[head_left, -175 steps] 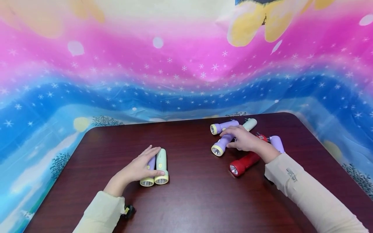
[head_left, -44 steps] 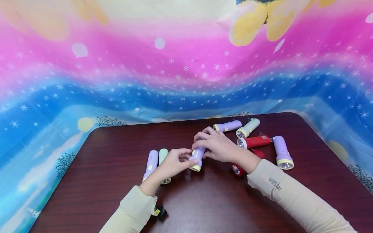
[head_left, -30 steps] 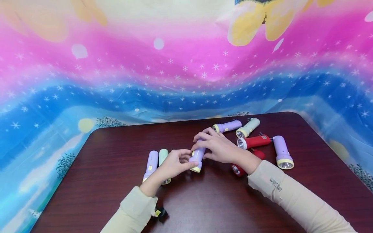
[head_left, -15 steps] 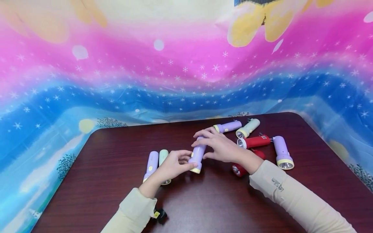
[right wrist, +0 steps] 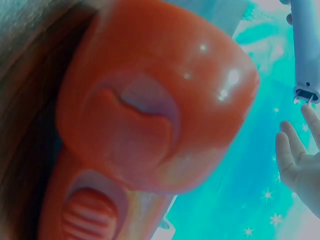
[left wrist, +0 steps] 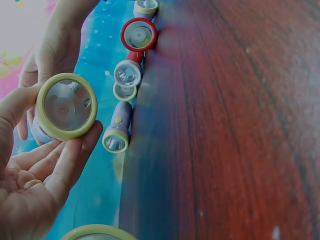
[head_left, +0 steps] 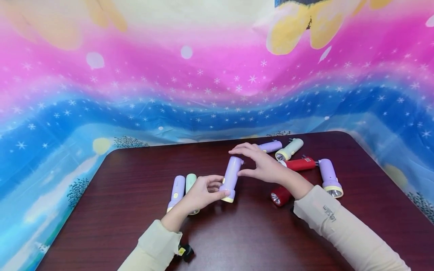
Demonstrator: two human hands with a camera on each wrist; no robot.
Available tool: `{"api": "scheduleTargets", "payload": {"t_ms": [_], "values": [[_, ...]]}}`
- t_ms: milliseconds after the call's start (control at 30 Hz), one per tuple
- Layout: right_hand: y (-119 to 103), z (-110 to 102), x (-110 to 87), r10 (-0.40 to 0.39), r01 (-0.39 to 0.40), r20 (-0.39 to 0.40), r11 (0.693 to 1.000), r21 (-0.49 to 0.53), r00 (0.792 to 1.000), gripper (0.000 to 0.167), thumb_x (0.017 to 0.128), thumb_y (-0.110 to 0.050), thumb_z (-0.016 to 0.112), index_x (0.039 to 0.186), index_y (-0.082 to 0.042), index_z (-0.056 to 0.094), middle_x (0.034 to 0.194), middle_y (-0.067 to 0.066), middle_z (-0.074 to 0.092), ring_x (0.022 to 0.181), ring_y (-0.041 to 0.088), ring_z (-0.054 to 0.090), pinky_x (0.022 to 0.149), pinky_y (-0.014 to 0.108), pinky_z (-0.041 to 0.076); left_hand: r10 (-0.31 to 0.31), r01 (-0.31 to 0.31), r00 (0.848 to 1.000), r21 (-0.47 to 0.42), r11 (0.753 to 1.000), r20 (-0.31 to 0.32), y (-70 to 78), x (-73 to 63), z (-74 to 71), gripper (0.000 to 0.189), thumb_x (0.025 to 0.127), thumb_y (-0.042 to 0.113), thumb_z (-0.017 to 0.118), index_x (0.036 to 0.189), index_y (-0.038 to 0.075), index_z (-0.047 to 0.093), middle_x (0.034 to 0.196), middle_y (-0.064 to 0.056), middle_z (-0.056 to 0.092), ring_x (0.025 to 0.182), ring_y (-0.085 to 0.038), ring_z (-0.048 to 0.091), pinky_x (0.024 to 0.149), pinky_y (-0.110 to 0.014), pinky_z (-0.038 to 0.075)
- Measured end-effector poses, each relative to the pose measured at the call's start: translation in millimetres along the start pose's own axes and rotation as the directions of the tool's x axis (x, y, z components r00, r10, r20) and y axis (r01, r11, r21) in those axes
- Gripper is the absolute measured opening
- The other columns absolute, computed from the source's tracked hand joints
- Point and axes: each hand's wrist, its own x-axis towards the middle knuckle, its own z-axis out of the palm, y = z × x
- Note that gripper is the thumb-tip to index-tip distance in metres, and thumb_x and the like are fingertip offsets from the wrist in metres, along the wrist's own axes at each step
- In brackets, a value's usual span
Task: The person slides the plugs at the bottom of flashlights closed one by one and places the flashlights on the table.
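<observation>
My left hand [head_left: 200, 195] grips a purple flashlight [head_left: 231, 175] by its yellow-rimmed head, thumb on the near side and fingers behind. In the left wrist view the flashlight's clear lens [left wrist: 67, 106] faces the camera. Its tail tilts up and away, and metal plug prongs [right wrist: 304, 96] stick out there in the right wrist view. Beside that tail my right hand [head_left: 266, 163] is spread, its fingers and thumb apart around the end without gripping it. Partly behind the left hand lie a purple flashlight [head_left: 178, 187] and a mint flashlight [head_left: 191, 181], side by side.
On the dark wood table [head_left: 135, 233], a red flashlight [head_left: 300, 164], a darker red one [head_left: 280, 195], a purple one [head_left: 327, 175], a mint one [head_left: 289, 149] and another purple one [head_left: 271, 146] lie at the right. A patterned cloth [head_left: 169, 113] hangs behind.
The purple flashlight came from the right-hand group to the middle, held by both hands. My right hand has just let go and drawn back up and right; the left keeps its hold.
</observation>
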Motion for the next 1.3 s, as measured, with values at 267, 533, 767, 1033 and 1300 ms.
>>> {"api": "scheduleTargets", "payload": {"t_ms": [267, 533, 767, 1033, 1300], "values": [[6.2, -2.3, -5.8, 0.081, -0.072, -0.058, 0.987, 0.145, 0.995, 0.064, 0.085, -0.020, 0.080, 0.143, -0.016, 0.052, 0.140, 0.008, 0.053, 0.120, 0.026, 0.052, 0.093, 0.052, 0.051, 0.030, -0.031, 0.999, -0.046, 0.998, -0.016, -0.7, 0.2, 3.5, 0.054, 0.089, 0.019, 0.075, 0.134, -0.003, 0.057, 0.123, -0.021, 0.068, 0.109, -0.028, 0.068, 0.095, -0.041, 0.056], [4.6, 7.1, -9.3, 0.127, -0.096, -0.103, 0.960, 0.264, 0.986, 0.063, 0.085, -0.011, 0.078, 0.141, -0.009, 0.051, 0.138, 0.013, 0.055, 0.117, 0.033, 0.058, 0.094, 0.055, 0.054, 0.035, -0.043, 0.997, -0.131, 0.990, -0.061, 0.4, 2.4, 6.8, 0.056, 0.087, 0.014, 0.076, 0.137, 0.000, 0.054, 0.126, -0.019, 0.067, 0.111, -0.029, 0.067, 0.092, -0.037, 0.057], [0.1, 15.1, -7.7, 0.145, -0.086, -0.135, 0.925, 0.370, 0.980, 0.064, 0.084, -0.004, 0.077, 0.141, -0.008, 0.048, 0.134, 0.019, 0.056, 0.112, 0.037, 0.065, 0.091, 0.047, 0.057, 0.041, -0.051, 0.996, -0.141, 0.989, -0.077, 1.8, 2.7, 7.3, 0.056, 0.087, 0.013, 0.076, 0.137, 0.002, 0.053, 0.127, -0.018, 0.067, 0.113, -0.030, 0.066, 0.096, -0.040, 0.056], [-2.6, 22.9, -8.2, 0.161, -0.075, -0.162, 0.896, 0.437, 0.974, 0.064, 0.084, -0.002, 0.077, 0.140, -0.007, 0.045, 0.131, 0.020, 0.057, 0.100, 0.031, 0.068, 0.080, 0.031, 0.059, 0.049, -0.060, 0.996, -0.150, 0.987, -0.074, 0.7, 2.9, 8.1, 0.056, 0.089, 0.015, 0.075, 0.138, 0.003, 0.052, 0.128, -0.019, 0.066, 0.114, -0.030, 0.066, 0.097, -0.040, 0.055], [-5.0, 29.5, -10.7, 0.159, -0.070, -0.162, 0.889, 0.452, 0.974, 0.063, 0.084, -0.001, 0.076, 0.136, -0.008, 0.042, 0.128, 0.019, 0.061, 0.092, 0.031, 0.068, 0.071, 0.032, 0.059, 0.041, -0.053, 0.996, -0.166, 0.985, -0.074, -0.9, 1.5, 9.7, 0.057, 0.089, 0.015, 0.075, 0.139, 0.002, 0.051, 0.129, -0.019, 0.065, 0.116, -0.031, 0.065, 0.098, -0.040, 0.055]]}}
